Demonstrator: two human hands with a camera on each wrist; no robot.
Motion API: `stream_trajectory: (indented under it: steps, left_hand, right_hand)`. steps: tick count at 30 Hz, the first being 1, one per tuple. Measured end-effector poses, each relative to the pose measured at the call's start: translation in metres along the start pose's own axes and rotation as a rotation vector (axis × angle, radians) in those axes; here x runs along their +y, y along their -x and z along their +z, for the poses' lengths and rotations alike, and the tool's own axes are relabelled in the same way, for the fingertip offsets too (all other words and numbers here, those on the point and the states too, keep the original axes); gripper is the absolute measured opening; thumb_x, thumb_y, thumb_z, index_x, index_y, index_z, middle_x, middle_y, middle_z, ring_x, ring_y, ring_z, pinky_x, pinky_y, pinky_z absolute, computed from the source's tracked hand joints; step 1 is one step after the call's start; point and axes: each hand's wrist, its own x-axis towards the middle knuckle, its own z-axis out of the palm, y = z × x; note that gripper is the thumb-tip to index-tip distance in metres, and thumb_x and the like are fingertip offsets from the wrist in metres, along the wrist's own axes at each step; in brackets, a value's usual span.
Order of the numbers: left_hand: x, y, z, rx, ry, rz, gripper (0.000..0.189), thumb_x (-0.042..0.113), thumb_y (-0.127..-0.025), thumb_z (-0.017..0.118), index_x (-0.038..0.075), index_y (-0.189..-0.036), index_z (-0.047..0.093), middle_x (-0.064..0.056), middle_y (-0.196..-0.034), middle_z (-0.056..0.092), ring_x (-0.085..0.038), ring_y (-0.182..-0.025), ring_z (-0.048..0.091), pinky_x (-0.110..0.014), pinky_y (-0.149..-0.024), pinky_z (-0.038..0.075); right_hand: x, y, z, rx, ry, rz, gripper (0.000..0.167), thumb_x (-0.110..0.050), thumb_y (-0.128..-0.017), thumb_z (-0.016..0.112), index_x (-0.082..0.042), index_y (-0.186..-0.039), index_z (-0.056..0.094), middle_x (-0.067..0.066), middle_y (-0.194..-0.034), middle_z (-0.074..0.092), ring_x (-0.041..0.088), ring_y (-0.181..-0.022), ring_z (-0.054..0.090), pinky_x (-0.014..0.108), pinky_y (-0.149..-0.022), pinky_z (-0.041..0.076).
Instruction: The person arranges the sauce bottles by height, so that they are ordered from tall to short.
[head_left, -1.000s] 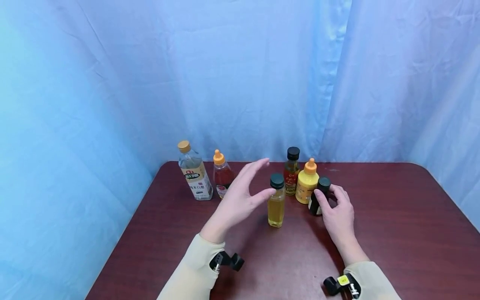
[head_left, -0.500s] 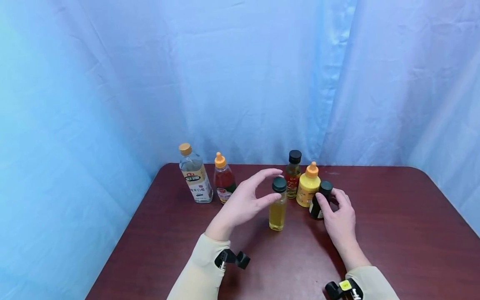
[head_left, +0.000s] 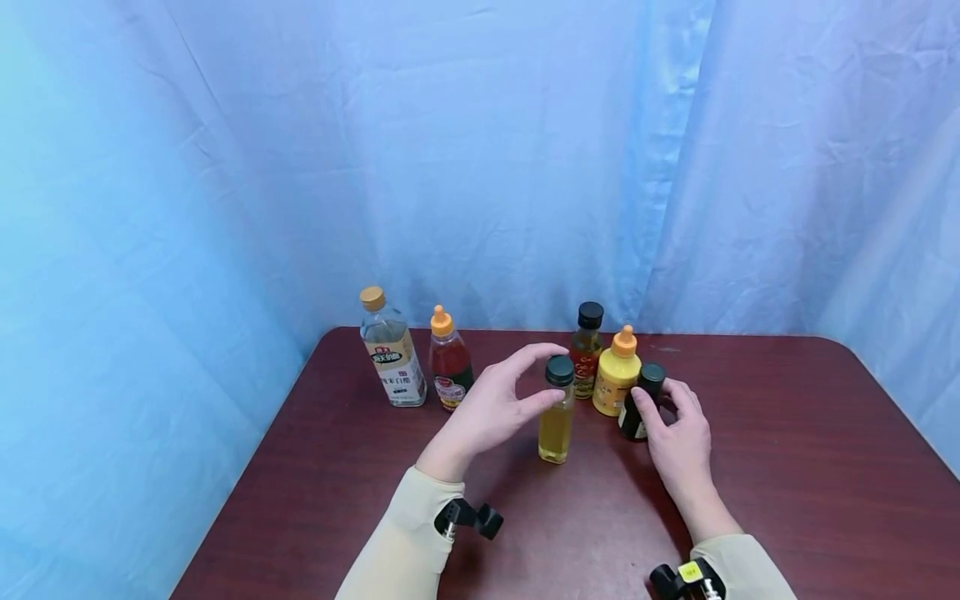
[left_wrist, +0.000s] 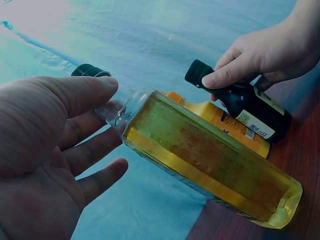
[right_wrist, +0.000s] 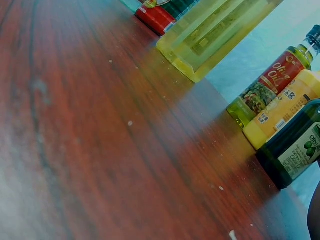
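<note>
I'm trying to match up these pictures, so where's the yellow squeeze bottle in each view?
Head: yellow squeeze bottle, right of centre.
Left wrist: yellow squeeze bottle, right of centre, partly behind the clear oil bottle.
Right wrist: yellow squeeze bottle, at the right edge, top cut off.
Shared landmark: dark bottle beside it in all three.
</note>
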Motion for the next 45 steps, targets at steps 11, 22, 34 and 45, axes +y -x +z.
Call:
stream_trajectory:
  steps: [11, 22, 34, 45]
  left_hand:
    - [-0.0015, -0.0005, 0.001, 0.016, -0.009, 0.025, 0.053, 0.026, -0.105, 0.08, 0.035, -0.153, 0.06, 0.011, -0.139, 0.068, -0.008, -0.13, 0.062, -0.042, -0.109, 0.054]
    - [-0.0023, -0.001, 0.0024, 0.095, 0.024, 0.034, 0.048, 0.023, -0.1, 0.086, 0.032, -0.143, 0.067, 0.015, -0.126, 0.072, -0.005, -0.121, 0.066, -0.041, -0.105, 0.056]
    - [-0.0009, -0.0013, -0.0039, 0.265, 0.083, -0.008, 0.047, 0.022, -0.097, 0.09, 0.03, -0.137, 0.068, 0.01, -0.11, 0.072, -0.008, -0.104, 0.072, -0.038, -0.088, 0.062]
    - [-0.0076, -0.0041, -0.0033, 0.508, -0.007, -0.032, 0.044, 0.02, -0.095, 0.092, 0.02, -0.132, 0.069, 0.005, -0.109, 0.071, -0.011, -0.098, 0.069, -0.035, -0.086, 0.063]
  right_hand:
    - [-0.0005, -0.0002, 0.0007, 0.004, -0.007, -0.018, 0.029, -0.025, -0.107, 0.078, -0.005, -0.128, 0.074, -0.004, -0.122, 0.066, 0.0, -0.115, 0.058, 0.013, -0.101, 0.046]
    - [0.0005, -0.0008, 0.0012, 0.006, -0.008, -0.014, 0.03, -0.025, -0.106, 0.079, -0.007, -0.13, 0.075, -0.001, -0.125, 0.066, 0.0, -0.116, 0.058, 0.013, -0.099, 0.046]
    - [-0.0005, 0.0008, 0.0004, 0.018, -0.003, 0.004, 0.03, -0.024, -0.105, 0.08, -0.007, -0.129, 0.075, -0.004, -0.124, 0.065, -0.002, -0.115, 0.057, 0.013, -0.098, 0.046]
    - [-0.0017, 0.0011, 0.0007, -0.002, 0.004, 0.009, 0.032, -0.027, -0.107, 0.077, -0.005, -0.13, 0.073, 0.001, -0.124, 0.065, 0.0, -0.116, 0.058, 0.013, -0.1, 0.046]
